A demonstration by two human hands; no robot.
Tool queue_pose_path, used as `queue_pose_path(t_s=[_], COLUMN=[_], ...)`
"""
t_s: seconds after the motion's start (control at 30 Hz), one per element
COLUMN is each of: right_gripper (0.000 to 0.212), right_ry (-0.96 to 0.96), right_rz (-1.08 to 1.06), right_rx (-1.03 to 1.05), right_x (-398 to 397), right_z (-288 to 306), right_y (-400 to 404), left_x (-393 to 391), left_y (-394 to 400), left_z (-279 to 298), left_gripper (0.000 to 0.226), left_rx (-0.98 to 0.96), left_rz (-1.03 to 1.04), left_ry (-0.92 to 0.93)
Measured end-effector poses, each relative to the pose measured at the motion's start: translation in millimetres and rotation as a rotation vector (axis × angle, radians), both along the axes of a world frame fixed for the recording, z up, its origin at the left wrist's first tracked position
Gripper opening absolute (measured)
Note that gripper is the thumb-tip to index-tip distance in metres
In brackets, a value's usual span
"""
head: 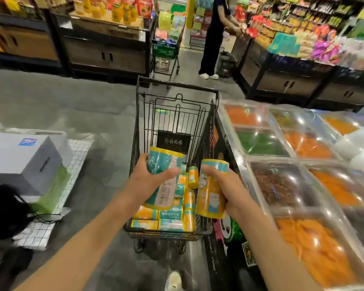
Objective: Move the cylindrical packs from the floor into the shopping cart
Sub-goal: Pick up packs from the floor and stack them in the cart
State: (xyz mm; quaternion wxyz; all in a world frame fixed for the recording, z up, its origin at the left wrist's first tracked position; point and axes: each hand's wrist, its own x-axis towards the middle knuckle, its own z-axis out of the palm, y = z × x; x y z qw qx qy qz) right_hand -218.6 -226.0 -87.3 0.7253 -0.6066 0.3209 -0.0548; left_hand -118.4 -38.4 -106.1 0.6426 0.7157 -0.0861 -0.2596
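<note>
Packs, cylindrical, teal and yellow — two in hand, the remainder loose in the basket of the black wire shopping cart (144, 106).

Left hand (147, 179): fingers curled round a teal pack (163, 164), the thumb lying across its front, the pack tilted with its yellow-rimmed top end away from the person, held over the near left part of the basket.

Right hand (223, 183): fingers wrapped round a yellow pack (210, 198), nearly upright with a teal band at the top, held at the cart's right edge, just beside the display.

Packs in the cart (168, 219): a heap of many, lying on their sides and on end, filling the near part of the basket; exact count cannot be told.

Clear-lidded bins (292, 164), right of the cart: orange, green and dark brown contents.

Grey box (23, 158), left, on a gridded white platform (80, 152).

Second cart (166, 47), farther down the aisle, beside a person in dark clothes (212, 38) at a shelf.

Floor (72, 106): grey; a white shoe (173, 281) at the bottom edge.
</note>
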Motion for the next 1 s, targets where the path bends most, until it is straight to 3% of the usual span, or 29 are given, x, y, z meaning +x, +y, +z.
queue_pose_path(t_s=[0.23,0.37,0.57,0.7,0.8,1.0], right_gripper=[0.03,0.052,0.073,0.069,0.08,0.092], right_ry=[0.091,0.144,0.259,0.323,0.384,0.575], right_rz=[0.054,0.07,0.055,0.02,-0.02,-0.107], right_rx=[0.039,0.047,0.036,0.031,0.01,-0.096], right_x=[68,99,139,157,164,171], right_z=[-64,-109,-203,-278,-324,-384], right_y=[-78,-108,-122,-129,-130,-125], left_x=[50,75,119,145,158,178], left_y=[-62,-78,-84,-88,-91,-84], left_z=[-47,-83,-164,-231,-273,-346], left_gripper=[0.053,0.06,0.09,0.106,0.102,0.097], left_rx=[0.097,0.198,0.435,0.608,0.688,0.979], left_rz=[0.047,0.039,-0.081,-0.192,-0.309,-0.626], left_ry=[0.02,0.015,-0.011,-0.064,-0.143,-0.482])
